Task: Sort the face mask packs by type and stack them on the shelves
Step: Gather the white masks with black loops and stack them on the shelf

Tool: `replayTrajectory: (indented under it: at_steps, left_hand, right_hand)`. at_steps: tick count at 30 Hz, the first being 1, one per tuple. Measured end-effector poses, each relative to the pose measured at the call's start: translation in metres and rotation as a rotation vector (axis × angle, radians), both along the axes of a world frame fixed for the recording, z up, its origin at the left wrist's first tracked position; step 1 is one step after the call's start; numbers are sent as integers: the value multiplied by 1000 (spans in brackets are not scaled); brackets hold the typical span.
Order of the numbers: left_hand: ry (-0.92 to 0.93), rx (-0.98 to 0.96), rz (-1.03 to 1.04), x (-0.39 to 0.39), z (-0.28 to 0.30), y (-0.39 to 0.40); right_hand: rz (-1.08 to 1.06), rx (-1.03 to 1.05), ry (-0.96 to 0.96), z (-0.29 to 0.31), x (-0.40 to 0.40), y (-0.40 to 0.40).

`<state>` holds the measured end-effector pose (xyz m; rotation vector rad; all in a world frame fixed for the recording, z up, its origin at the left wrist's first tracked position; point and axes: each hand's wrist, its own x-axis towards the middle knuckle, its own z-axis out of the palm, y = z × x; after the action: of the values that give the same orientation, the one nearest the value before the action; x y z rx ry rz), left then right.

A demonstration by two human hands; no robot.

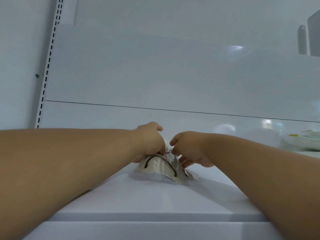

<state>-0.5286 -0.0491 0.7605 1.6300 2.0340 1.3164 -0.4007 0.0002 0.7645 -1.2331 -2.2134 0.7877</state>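
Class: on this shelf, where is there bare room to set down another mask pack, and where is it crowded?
Bare shelf lies left of the mask pack, toward the slotted upright, and in front of it. It is crowded where the left hand and right hand meet, and by the right-edge packs.

A white shelf (155, 201) carries the things, its flat top running back to a glossy white rear panel (173, 75). Directly on the shelf, close to that panel, lies a clear-wrapped mask pack (161, 168) — a pale cream mask with black ear loops showing through the plastic, its far edge lifted off the surface. Well to the right of this pack, at the frame's edge, another heap of pale packs (303, 141) lies on the same shelf — blurred, with a small yellow mark.
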Motion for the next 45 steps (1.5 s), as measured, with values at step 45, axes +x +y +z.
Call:
replayTrajectory:
  at_steps: [45]
  left_hand:
    - [-193, -1, -170, -43, 17, -27]
  right_hand:
    - [-210, 244, -93, 23, 66, 19]
